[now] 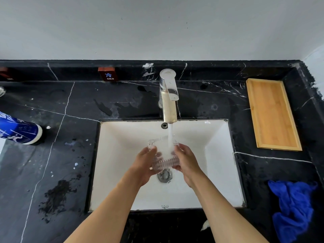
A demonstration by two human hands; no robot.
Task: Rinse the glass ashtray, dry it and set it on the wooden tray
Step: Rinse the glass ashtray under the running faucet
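Observation:
A clear ribbed glass ashtray [164, 159] is held over the white sink [122, 137], directly under the running water from the chrome tap [168, 99]. My left hand [143, 165] grips its left side and my right hand [186, 162] grips its right side. The stream lands inside the ashtray. A wooden tray [272, 114] lies on the black counter to the right of the sink, with nothing on it. A crumpled blue cloth [294, 209] lies on the counter at the near right.
A blue-and-white can [19, 130] lies on the black marble counter at the left. A small "COLD" sign [107, 74] stands on the back ledge. Wet patches and white specks mark the counter left of the sink. The drain [164, 176] sits below the ashtray.

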